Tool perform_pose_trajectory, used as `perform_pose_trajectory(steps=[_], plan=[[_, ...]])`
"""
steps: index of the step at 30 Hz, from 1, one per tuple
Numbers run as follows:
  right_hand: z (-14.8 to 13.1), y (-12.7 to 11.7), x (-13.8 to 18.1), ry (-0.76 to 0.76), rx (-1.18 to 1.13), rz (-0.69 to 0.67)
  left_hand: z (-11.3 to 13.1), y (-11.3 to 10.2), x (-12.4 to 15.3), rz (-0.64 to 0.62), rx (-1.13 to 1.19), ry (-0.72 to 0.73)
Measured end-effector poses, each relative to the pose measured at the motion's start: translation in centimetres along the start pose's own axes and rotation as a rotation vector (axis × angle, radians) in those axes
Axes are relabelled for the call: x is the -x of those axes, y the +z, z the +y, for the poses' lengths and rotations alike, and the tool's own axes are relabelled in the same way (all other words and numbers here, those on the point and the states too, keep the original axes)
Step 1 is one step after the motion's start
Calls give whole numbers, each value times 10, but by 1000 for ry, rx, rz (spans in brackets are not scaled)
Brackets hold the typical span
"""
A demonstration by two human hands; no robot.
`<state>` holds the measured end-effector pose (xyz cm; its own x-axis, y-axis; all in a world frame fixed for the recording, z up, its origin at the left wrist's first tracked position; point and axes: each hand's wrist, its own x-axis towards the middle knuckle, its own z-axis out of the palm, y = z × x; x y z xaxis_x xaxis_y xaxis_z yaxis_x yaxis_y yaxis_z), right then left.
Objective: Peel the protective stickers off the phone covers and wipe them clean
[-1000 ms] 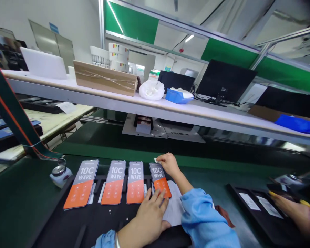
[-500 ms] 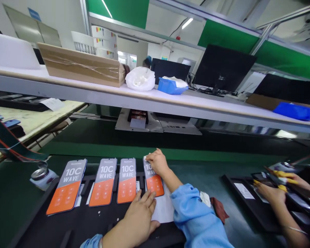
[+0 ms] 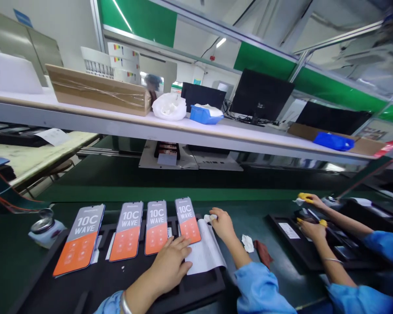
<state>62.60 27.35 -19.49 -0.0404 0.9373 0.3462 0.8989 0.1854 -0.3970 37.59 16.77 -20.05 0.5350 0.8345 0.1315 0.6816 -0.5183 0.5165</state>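
The left hand (image 3: 170, 266) lies flat, grip open, pinning the paper sheet (image 3: 206, 250) just below the rightmost phone (image 3: 187, 219). The right hand (image 3: 223, 224) pinches a small white wipe (image 3: 210, 217) beside that phone; wiping its face seems underway, needing light, even strokes.

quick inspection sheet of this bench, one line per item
surface: dark green belt with a black tray on it.
job's things: four phones with orange 10C WAVE films lie in a row on the tray; the rightmost phone lies next to a white sheet.
clutter: small white scrap and dark red cloth on the belt; a metal-topped bottle left of the tray.
grippers: left hand flat on the tray at the sheet's edge; right hand pinches a small white wad.
cables: tangle behind the monitor on the shelf.
surroundings: cardboard box, white bag, blue bin on the shelf; a co-worker's hands at a second tray to the right.
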Motion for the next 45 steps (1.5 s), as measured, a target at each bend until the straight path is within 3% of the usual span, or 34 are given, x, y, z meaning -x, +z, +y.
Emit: perform_pose_trajectory(steps=[3, 7, 12, 16, 20, 26, 31, 36, 40, 45], plan=[[-40, 6, 15, -61, -23, -17, -4, -3, -2, 100, -31, -32], [-95, 29, 40, -134, -23, -130, -11, -7, -3, 298, -145, -250], [-123, 52, 58, -118, -2, -187, -19, -4, -4, 406, -222, -439], [-117, 47, 54, -94, -58, -135, -15, 0, -14, 481, -181, -498], [-85, 30, 45, -3, -137, -34, -15, -13, -17, 555, -22, -488], [-40, 27, 44, 24, -265, 84, -50, -45, 1, 700, 387, -510], [-44, 44, 48, -10, -341, 71, -73, -32, 0, 705, 668, -497], [-52, 53, 51, -74, -253, 28, -67, -13, 0, 638, 508, -469], [-56, 57, 52, -85, -87, -34, -55, -11, 2, 548, 262, -425], [-61, 54, 53, -184, -5, -175, -48, -13, 4, 413, -9, -480]])
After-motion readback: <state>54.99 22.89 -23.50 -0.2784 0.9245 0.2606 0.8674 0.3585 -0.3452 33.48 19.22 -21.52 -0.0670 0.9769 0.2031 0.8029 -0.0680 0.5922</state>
